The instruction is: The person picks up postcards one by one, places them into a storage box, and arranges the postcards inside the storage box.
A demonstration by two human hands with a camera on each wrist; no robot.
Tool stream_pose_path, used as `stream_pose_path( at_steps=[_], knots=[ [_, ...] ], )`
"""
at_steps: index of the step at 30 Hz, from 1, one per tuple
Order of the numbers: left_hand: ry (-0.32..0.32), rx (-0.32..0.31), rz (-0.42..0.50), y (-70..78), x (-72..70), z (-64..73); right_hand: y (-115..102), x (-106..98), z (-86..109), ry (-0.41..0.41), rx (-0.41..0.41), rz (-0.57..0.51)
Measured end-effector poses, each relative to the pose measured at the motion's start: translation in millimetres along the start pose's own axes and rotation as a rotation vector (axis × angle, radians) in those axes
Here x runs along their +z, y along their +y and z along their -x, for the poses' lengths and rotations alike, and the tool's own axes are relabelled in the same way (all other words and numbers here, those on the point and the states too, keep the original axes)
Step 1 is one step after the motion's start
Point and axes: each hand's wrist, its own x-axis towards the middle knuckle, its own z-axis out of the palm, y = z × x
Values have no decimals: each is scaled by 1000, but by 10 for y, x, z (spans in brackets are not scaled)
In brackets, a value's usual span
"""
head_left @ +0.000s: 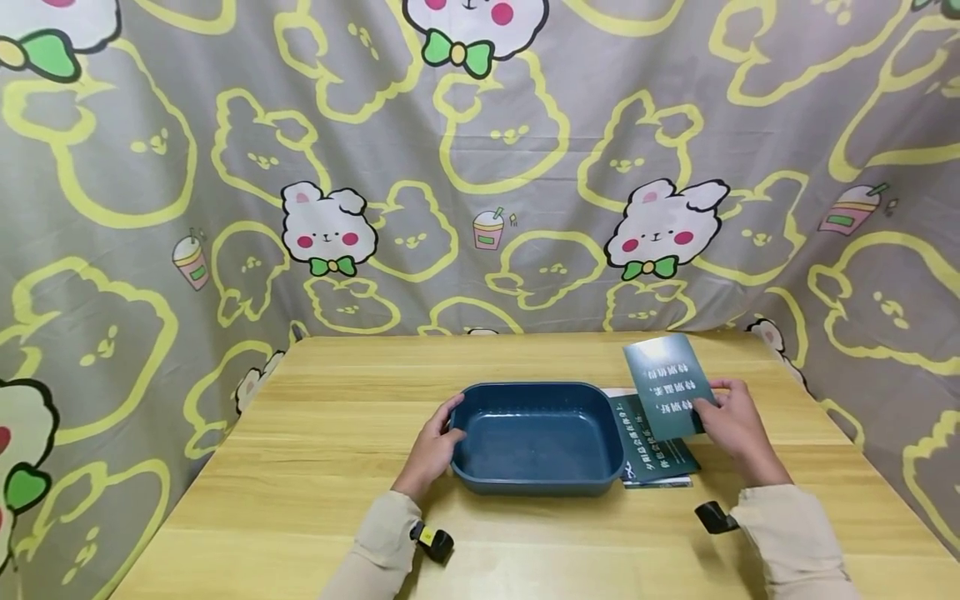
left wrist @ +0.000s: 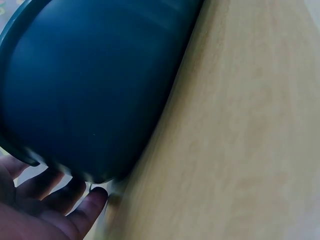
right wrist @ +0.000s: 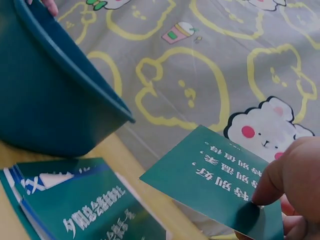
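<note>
A dark blue-green plastic basin (head_left: 536, 487) stands on the table, nothing lying inside it. My left hand (head_left: 433, 446) grips its left end, thumb over the rim and fingers along the outer wall, as the left wrist view also shows. In my right hand (head_left: 733, 421) a green card (head_left: 667, 387) with white printed characters is pinched between thumb and fingers. It is raised above a small stack of similar cards (head_left: 660, 454), which lies close against the basin's right side. In the right wrist view the card (right wrist: 210, 185) tilts over the table edge.
The light wooden table (head_left: 337, 483) carries the basin and the cards. A grey curtain (head_left: 412, 275) with yellow outlines and cartoon rabbits hangs behind the table and along both sides. A black camera mount (head_left: 716, 517) juts from the right wrist, another (head_left: 435, 543) from the left.
</note>
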Motion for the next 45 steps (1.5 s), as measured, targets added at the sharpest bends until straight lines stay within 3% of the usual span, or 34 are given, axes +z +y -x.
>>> stream_pose_path(
  at_steps=[12,20,25,31,39,45],
  knots=[
    [-3,-5,-19,23,-17,31,-251,151,-27,15,-92,30],
    [-17,-2,-19,378,-40,190,-397,300,-21,-42,-155,22],
    [-23,25,-30,447,-48,243,-463,394,-28,-73,-194,26],
    [-32,6,-20,406,-49,223,-529,513,-24,-148,-221,36],
    [-7,3,-24,-7,-13,41,-588,688,10,-212,-281,89],
    [-1,-9,-32,-26,-6,27,-647,797,16,-285,-323,102]
  ],
)
